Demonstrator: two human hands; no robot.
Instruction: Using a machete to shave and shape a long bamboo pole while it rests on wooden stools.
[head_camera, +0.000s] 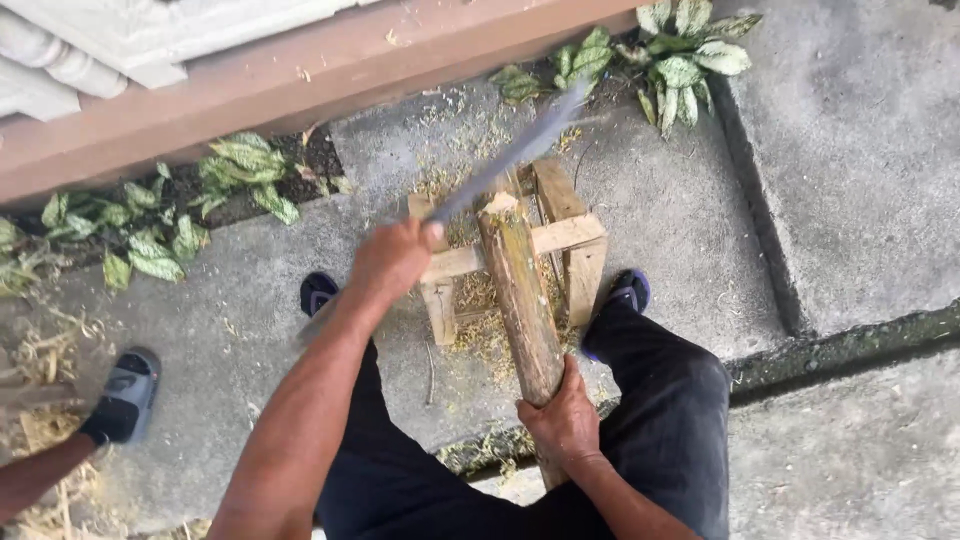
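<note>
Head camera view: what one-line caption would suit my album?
Left hand swings a long blade at a wooden pole steadied by the right hand.

Log (520, 300) leans on wooden stand (575, 240), plants (680, 50) seemingly behind.

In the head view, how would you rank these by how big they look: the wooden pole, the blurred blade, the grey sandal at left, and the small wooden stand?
Largest to smallest, as they look:
1. wooden pole
2. wooden stand, partly hidden by the pole
3. blade, though motion blur makes its extent unsure
4. grey sandal
</note>
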